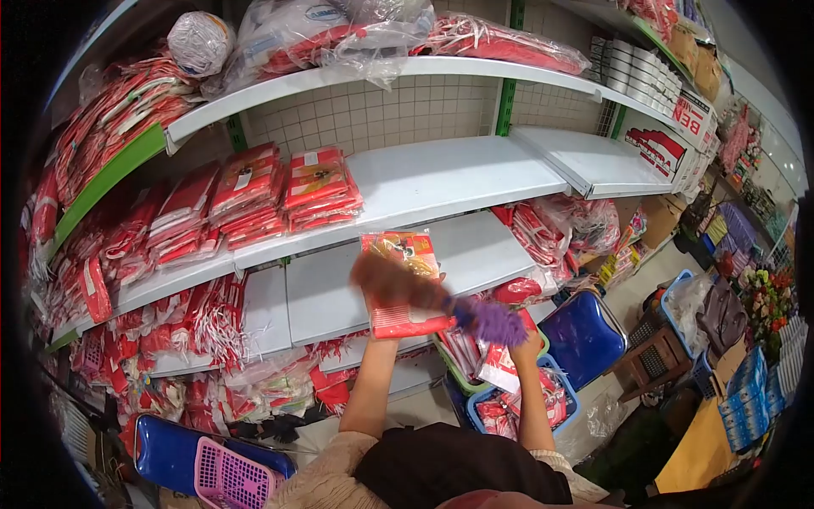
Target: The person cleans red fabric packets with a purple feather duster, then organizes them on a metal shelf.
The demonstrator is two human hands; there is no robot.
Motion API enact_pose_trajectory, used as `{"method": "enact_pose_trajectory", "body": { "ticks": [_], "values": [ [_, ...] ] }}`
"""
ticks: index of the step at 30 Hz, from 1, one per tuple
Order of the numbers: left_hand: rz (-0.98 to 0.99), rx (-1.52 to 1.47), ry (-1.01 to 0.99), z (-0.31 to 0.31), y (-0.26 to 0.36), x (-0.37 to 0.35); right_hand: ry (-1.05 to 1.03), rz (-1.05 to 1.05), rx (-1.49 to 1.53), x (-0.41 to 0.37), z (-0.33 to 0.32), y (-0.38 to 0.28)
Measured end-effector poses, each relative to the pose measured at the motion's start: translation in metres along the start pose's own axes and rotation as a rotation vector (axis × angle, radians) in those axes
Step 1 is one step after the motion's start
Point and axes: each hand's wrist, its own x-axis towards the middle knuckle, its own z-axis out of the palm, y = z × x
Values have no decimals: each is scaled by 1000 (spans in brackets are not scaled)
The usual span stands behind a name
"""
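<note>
My left hand (381, 346) holds up a flat red packet (410, 316) in clear plastic, with a yellow and dark print near its top. The packet hides most of that hand's fingers. Across the packet's face lies a fluffy duster (496, 322), purple at one end and reddish brown at the other, its far part smeared by motion. My right hand (529, 346) is closed at the duster's purple end; the handle is hidden. Below the right hand, red and white packets (500, 366) stick out of a green-rimmed basket.
Stacks of red packets (318, 191) line the left of the middle shelf (441, 174). Bagged goods (335, 34) fill the top shelf. Blue stools (585, 335) stand right and lower left, with a pink basket (229, 475) on the left one. A blue basket (570, 373) holds more packets.
</note>
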Motion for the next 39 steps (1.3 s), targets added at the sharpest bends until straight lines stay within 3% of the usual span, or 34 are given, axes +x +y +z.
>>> {"method": "enact_pose_trajectory", "body": {
  "ticks": [6,9,11,13,17,23,26,28,30,33,36,38,39],
  "values": [
    [17,3,14,-2,8,-11,-67,32,-167,14,15,5],
    [31,9,19,-2,11,-15,79,264,36,58,-3,-50],
    [45,12,24,-1,14,-19,31,320,304,92,-4,-64],
    [56,16,28,-1,15,-23,57,258,520,122,-9,-89],
    [72,34,35,3,19,-30,-6,-48,159,183,-18,-121],
    [115,41,50,4,27,-37,-124,-137,82,234,-13,-158],
    [141,46,56,-1,33,-32,476,-424,-52,208,-35,-201],
    [178,42,37,6,42,-32,231,-279,411,167,-32,-227],
    [247,49,-38,38,47,-42,-353,-4,826,141,-32,-238],
    [253,80,-67,53,57,-44,-511,51,1102,114,-29,-258],
    [204,64,-100,51,68,-45,-511,123,1575,102,-13,-273],
    [126,33,-155,47,77,-39,-499,100,1565,112,-6,-271],
    [210,250,-35,57,78,-39,-470,99,1555,118,-5,-273]
  ]
}}
